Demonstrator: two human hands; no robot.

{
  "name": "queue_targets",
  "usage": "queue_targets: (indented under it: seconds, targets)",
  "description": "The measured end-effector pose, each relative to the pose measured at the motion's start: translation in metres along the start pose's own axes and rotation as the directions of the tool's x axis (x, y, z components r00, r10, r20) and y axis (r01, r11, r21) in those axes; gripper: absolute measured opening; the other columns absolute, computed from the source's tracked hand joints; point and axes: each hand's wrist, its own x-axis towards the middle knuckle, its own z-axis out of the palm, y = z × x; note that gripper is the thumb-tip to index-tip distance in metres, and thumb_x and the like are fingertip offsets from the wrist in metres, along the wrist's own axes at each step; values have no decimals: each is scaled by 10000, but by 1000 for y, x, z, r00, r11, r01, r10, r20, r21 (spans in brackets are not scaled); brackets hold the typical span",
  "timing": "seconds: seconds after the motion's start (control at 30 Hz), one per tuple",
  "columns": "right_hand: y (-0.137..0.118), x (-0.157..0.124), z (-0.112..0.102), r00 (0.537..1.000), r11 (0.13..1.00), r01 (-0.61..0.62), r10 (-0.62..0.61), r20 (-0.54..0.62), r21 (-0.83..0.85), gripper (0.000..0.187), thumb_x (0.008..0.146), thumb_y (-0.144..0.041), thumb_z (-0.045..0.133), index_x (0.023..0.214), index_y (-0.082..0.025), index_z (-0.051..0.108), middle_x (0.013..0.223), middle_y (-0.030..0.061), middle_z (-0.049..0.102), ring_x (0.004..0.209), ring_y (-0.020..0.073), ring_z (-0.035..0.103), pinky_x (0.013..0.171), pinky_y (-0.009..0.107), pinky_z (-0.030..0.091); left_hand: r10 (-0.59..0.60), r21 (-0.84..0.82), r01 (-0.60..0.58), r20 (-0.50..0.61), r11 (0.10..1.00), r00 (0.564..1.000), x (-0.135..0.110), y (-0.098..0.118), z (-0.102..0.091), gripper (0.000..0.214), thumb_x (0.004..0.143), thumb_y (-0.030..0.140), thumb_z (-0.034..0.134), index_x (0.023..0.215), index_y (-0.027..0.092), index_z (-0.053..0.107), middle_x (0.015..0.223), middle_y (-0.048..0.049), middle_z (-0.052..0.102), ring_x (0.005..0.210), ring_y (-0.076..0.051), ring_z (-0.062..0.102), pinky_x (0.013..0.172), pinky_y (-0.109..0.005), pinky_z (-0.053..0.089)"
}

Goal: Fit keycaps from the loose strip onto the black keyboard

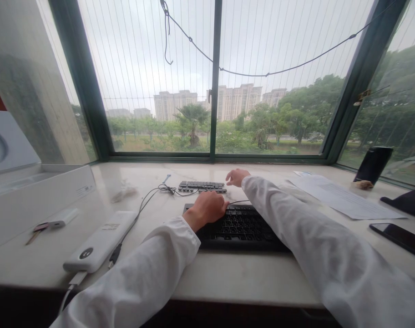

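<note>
Counter (207, 273) free before keyboard (238, 228); power bank (98, 241), cable (142, 204) block left; papers (344, 198), phone (398, 237) right.

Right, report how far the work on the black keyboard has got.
Done: a short dark strip of keys already lies on the pale stone ledge behind the black full-size keyboard, apart from it. In hand: the left hand rests curled on the keyboard's far-left corner; the right hand is at the strip's right end. Left: the keyboard's rows look full, so most of it seems untouched.
</note>
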Motion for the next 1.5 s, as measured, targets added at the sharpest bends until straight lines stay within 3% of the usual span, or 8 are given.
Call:
queue_targets:
  seconds: [0.27,0.5,0.67,0.8,0.93,1.13,1.27,1.5]
  targets:
    - [-6,28,13,999,997,-33,35,29,-66,344,692,-442,722,1009,-309,711,1070,39,688,966,204,625,808,283,460,-8,-17,8,2,1000,1000,-1,2,-4,544,939,469,304,875,136,730,852,-160,699,813,-279,674,730,-382,501]
    - [-10,28,21,999,997,-6,9,44,-72,255,702,-417,715,938,-321,730,1014,11,705,895,182,633,765,278,460,13,-21,-13,-14,1000,1000,0,0,-1,550,939,470,298,843,146,732,831,-151,701,774,-273,674,702,-383,502]
    - [-7,20,9,1000,997,9,-9,-3,-73,215,729,-396,684,917,-305,731,978,11,710,873,189,631,743,290,451,-7,-28,7,-11,1000,1000,-1,2,-4,536,942,450,305,856,136,731,842,-161,698,793,-273,674,712,-374,497]
    - [6,-8,-11,997,997,45,-49,-56,-66,216,769,-411,638,947,-315,714,973,-8,709,845,173,628,713,281,434,-15,-39,14,-6,999,1000,-1,3,-6,539,945,450,300,860,140,733,849,-162,698,808,-269,674,730,-371,491]
    - [26,-62,-25,981,988,143,-148,-126,-50,240,788,-472,598,948,-330,707,935,-21,716,827,168,624,673,273,410,5,-50,-6,-23,999,1000,-1,4,-6,553,948,455,288,847,151,739,837,-156,700,795,-268,671,727,-373,486]
    - [56,-139,-26,963,982,178,-162,-217,57,287,786,-541,574,924,-331,714,871,-33,718,775,159,632,655,265,407,23,-69,-26,-37,997,999,-2,7,-4,601,951,484,255,791,154,732,782,-141,699,734,-252,665,685,-351,470]
    - [70,-156,-17,948,980,151,-107,-300,127,282,783,-527,587,913,-314,717,825,-29,715,731,153,625,665,261,413,34,-72,-37,-44,997,998,-1,12,-2,621,951,493,248,744,149,723,720,-134,687,679,-236,653,651,-328,445]
    - [69,-165,-21,948,966,216,-172,-266,144,276,759,-516,625,899,-303,732,801,-22,715,681,141,610,610,246,391,21,-114,-29,-63,993,998,0,19,1,642,946,520,247,686,148,701,664,-119,665,614,-195,611,609,-296,378]
